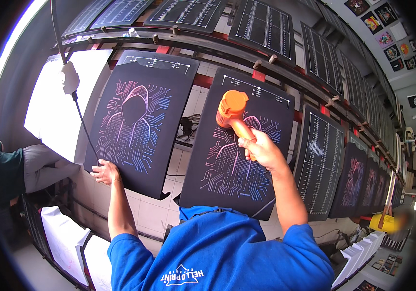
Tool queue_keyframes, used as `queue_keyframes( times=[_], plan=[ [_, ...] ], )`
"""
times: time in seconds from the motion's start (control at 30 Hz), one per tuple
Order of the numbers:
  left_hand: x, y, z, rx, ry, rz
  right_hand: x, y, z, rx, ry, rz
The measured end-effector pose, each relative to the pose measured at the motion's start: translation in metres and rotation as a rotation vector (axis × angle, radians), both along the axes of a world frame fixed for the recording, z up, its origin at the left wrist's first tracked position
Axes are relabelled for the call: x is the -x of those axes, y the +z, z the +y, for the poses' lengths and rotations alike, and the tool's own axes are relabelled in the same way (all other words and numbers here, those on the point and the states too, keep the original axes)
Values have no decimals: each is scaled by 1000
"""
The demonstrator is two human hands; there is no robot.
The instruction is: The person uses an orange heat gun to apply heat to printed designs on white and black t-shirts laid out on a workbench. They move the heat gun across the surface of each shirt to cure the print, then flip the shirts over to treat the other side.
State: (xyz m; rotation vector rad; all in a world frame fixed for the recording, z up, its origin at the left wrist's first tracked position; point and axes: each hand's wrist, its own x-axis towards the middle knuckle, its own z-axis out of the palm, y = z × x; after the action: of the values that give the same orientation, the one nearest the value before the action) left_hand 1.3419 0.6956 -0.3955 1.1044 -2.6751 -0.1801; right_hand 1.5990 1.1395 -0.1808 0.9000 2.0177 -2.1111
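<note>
My right hand [264, 149] is closed around the handle of an orange hair dryer [233, 109], a heat gun by its look. It is held over a black fabric panel [203, 169] printed with a hooded figure and circuit lines in pink and blue. To the left lies a second black panel [137, 131] with the same print. My left hand [106, 172] rests on its lower left corner, fingers spread. A dark cord [83, 119] runs down from a white connector [69, 77] to that hand; whether the fingers touch it is hidden.
Bare black boards with white grid marks [318, 162] stand to the right and in the row behind, along a metal rail [208, 46]. At far left is a white-covered board [65, 102]. One person in green [7, 167] bends at left; another in yellow [382, 222] is at right.
</note>
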Motion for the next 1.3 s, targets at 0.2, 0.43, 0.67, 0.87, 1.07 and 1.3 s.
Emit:
queue_keyframes(
  times=[0.2, 0.43, 0.67, 0.87, 1.07, 1.3],
  plan=[
    [-1, 8, 6, 2, 12, -4, 4, 4, -7, 10, 79, -36],
    [1, -7, -4, 14, -5, 24, 0, 14, -18, 3, 133, -94],
    [0, 1, 2, -15, 4, 9, -10, 15, -9, 15, 81, -87],
    [0, -1, -2, 2, -1, 6, -29, 20, -3, -60, 50, -112],
    [1, -2, -5, -31, -19, 29, -51, 24, 9, 3, 22, -139],
    [-3, 0, -4, -68, -65, 69, -59, 20, 21, -8, 58, -128]
  ],
)
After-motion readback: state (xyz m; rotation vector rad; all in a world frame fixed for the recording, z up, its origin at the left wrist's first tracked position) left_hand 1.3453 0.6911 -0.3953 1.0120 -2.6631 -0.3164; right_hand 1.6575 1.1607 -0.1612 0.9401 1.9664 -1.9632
